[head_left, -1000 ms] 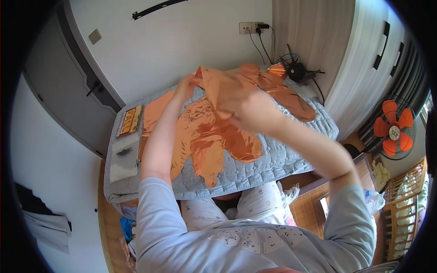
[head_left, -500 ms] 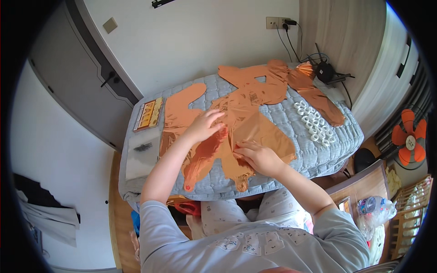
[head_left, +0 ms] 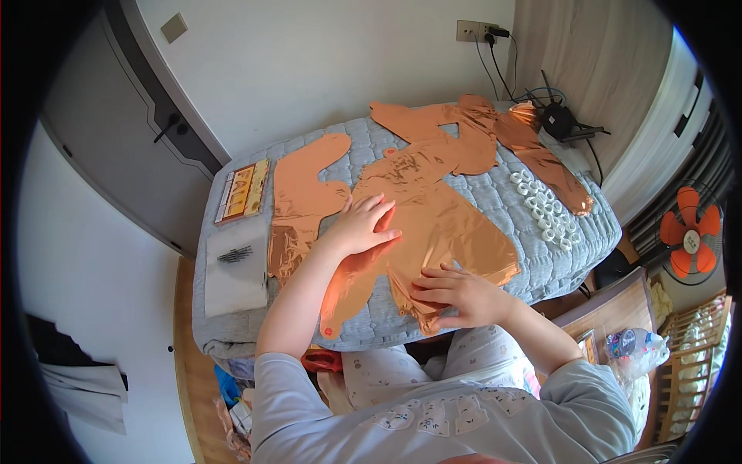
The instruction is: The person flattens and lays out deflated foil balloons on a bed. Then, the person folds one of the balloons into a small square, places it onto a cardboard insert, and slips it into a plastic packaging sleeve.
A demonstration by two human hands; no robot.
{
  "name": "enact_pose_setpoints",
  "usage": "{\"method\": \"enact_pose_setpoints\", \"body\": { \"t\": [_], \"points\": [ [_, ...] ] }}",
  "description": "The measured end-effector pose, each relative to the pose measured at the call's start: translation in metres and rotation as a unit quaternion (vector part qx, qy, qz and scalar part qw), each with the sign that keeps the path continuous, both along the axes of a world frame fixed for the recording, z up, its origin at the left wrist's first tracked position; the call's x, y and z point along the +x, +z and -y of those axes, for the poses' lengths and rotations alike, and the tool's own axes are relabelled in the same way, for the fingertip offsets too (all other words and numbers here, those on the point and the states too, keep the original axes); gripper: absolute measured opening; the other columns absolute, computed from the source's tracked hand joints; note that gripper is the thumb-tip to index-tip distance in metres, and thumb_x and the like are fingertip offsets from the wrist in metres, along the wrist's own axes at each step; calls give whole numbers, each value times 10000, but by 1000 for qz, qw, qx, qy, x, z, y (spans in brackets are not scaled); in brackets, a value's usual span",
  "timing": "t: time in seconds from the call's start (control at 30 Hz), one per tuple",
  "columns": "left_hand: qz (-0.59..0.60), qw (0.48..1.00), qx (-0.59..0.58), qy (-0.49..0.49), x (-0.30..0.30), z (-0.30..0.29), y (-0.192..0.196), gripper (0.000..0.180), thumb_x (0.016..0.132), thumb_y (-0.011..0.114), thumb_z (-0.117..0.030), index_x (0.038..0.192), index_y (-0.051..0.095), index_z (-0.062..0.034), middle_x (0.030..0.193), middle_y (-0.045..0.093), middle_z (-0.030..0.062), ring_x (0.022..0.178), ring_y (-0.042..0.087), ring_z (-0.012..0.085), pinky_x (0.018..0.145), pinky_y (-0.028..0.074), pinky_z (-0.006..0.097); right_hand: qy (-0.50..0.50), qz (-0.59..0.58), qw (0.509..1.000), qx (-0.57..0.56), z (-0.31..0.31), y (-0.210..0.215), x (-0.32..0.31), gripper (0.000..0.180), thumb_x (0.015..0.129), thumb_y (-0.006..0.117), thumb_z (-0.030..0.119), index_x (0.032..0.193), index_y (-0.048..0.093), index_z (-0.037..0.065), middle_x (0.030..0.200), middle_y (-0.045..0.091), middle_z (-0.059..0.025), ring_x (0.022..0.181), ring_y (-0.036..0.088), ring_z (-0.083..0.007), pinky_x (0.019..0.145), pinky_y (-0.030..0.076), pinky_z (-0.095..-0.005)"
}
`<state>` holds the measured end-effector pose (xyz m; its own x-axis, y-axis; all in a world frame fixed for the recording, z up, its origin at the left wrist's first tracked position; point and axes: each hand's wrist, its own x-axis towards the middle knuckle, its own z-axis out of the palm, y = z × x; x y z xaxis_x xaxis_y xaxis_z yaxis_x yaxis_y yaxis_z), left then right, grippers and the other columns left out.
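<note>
A flat, uninflated copper-orange foil balloon [head_left: 429,213] lies on the quilted bed in front of me. My left hand [head_left: 362,226] rests on its left part, fingers spread, palm down. Lower down and to the right, my right hand [head_left: 468,297] lies on the wrinkled foil near the bed's front edge, its fingers apart. Another copper foil balloon [head_left: 301,172], also flat, is left of my left hand. More flat copper foil balloons [head_left: 471,127] overlap at the back, and a narrow creased foil piece [head_left: 555,164] slants down at the right.
Several small white rolls [head_left: 546,213] sit at the bed's right. At the left are a flat printed package [head_left: 241,192] and a white sheet [head_left: 232,290] bearing thin dark sticks [head_left: 235,254]. A black router [head_left: 558,121] stands back right; an orange-bladed fan [head_left: 690,240] is beside the bed.
The balloon under my hands lies smoother and spread wider. My right hand has moved right and down, its fingers now spread. My left hand has shifted slightly right across the foil.
</note>
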<state>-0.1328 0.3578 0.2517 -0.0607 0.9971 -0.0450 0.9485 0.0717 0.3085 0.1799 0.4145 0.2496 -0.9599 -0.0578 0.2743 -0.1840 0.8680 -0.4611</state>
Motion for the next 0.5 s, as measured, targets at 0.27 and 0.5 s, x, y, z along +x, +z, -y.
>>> {"method": "enact_pose_setpoints", "body": {
  "t": [0.27,0.5],
  "points": [
    [-9,999,33,-12,-4,-7,-18,944,895,633,-679,1615,342,-142,1679,298,158,1581,215,287,1282,100,546,-72,10,995,-67,-66,27,-11,485,906,748,339,1305,681,72,1375,638,-134,1265,601,-367,1065,480,-490],
    [-8,999,34,6,-5,-12,-20,972,897,663,-657,1620,312,-109,1708,233,134,1593,172,292,1286,106,540,-91,25,994,51,-141,11,-25,338,876,757,153,1196,738,47,1293,688,-148,1234,619,-347,1035,505,-445]
  ]
}}
